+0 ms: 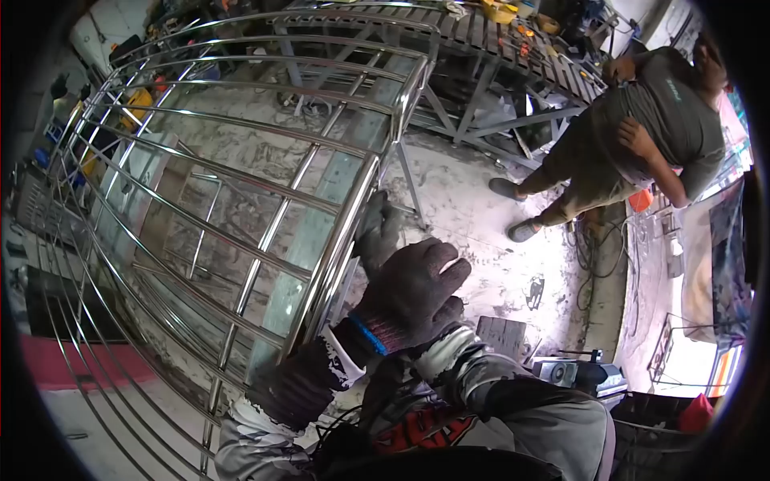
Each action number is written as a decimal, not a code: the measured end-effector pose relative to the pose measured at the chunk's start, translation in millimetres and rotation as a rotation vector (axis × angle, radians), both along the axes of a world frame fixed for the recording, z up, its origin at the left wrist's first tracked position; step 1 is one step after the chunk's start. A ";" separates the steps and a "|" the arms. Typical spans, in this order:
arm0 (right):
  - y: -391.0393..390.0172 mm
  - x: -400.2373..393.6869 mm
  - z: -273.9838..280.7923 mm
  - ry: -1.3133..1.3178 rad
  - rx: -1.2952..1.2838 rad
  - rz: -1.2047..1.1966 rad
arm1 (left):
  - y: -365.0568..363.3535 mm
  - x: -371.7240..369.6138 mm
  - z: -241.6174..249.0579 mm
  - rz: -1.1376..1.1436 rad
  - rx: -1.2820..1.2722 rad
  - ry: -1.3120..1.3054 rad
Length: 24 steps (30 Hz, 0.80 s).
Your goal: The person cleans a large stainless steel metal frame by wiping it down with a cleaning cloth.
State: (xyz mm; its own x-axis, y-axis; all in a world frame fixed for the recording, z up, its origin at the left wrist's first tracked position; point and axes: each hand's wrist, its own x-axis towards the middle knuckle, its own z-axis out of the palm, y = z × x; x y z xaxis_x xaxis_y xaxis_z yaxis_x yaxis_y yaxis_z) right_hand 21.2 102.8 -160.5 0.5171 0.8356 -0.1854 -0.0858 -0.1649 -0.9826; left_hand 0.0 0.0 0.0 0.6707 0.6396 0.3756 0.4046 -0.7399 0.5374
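Observation:
My left hand (pixel 413 293), in a dark knit glove with a blue band at the wrist, is raised beside the right edge of a shiny metal tube frame (pixel 277 212). Its fingers are loosely curled and apart, and nothing shows in them. The camouflage sleeve (pixel 473 365) of my right arm runs in behind the left glove. Beyond it a dark, glove-like shape (pixel 377 228) lies against the frame's edge, partly covered; whether it is my right hand, and how its fingers lie, is unclear.
A person (pixel 658 120) in a dark shirt stands at the upper right, apart from my hands. Behind the frame is a slatted metal bench (pixel 473 36) with a yellow container (pixel 499 10). A grey machine (pixel 577 373) sits at the lower right. Cables (pixel 589 240) hang near the wall.

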 end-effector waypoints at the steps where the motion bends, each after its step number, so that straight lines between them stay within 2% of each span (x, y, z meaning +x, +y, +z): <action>1: -0.8 -8.6 7.7 0.017 0.001 0.001 | -2.9 -7.4 0.7 0.020 -0.035 -0.015; 2: 6.8 -1.8 17.4 0.068 0.047 -0.008 | -5.0 -14.1 1.7 0.043 -0.066 -0.032; 3: 47.1 31.6 -20.9 -0.072 0.129 0.017 | 11.2 0.0 -5.5 0.055 -0.074 -0.061; 5: 88.8 54.6 -11.2 -0.109 0.029 0.095 | 17.7 -7.7 -6.8 0.059 -0.168 -0.018; 6: 109.5 66.2 -8.6 -0.130 -0.020 0.136 | 12.7 -3.8 -9.2 0.087 -0.066 -0.061; 7: 115.1 69.1 9.0 -0.266 -0.054 0.138 | 12.8 -5.1 -10.7 0.105 -0.067 -0.061; 10: 90.1 63.0 17.3 -0.147 -0.036 0.252 | 15.7 -2.6 -5.5 0.088 -0.073 -0.048; 11: 71.6 54.7 11.9 -0.302 -0.007 0.207 | 16.8 -1.9 -4.2 0.095 -0.066 -0.055; 12: 73.2 57.5 -19.7 -0.257 -0.030 0.248 | 16.7 -1.6 -4.2 0.104 -0.102 -0.030; 13: 74.9 56.7 -16.9 -0.210 -0.053 0.285 | 16.9 -0.7 -5.0 0.108 -0.137 -0.002; 14: 76.9 67.9 -12.7 -0.304 -0.027 0.330 | 18.3 1.1 -8.4 0.094 -0.110 -0.045; 17: 122.5 87.6 25.5 -0.346 -0.056 0.324 | 18.3 -0.7 -10.8 0.097 -0.098 -0.013; 18: 135.0 93.0 19.0 -0.447 0.048 0.372 | 19.6 -1.4 -11.8 0.102 -0.096 0.016; 19: 134.7 93.1 7.5 -0.446 0.046 0.380 | 20.0 -2.6 -13.8 0.110 -0.099 0.015; 21: 118.4 86.4 7.5 -0.280 -0.020 0.380 | 20.5 -2.2 -13.5 0.148 -0.047 -0.025; 23: 80.2 73.5 5.6 -0.313 -0.129 0.491 | 22.8 -3.0 -12.9 0.180 -0.100 -0.007; 24: 72.0 68.9 -7.2 -0.301 -0.146 0.535 | 23.6 -2.2 -17.5 0.174 -0.040 -0.011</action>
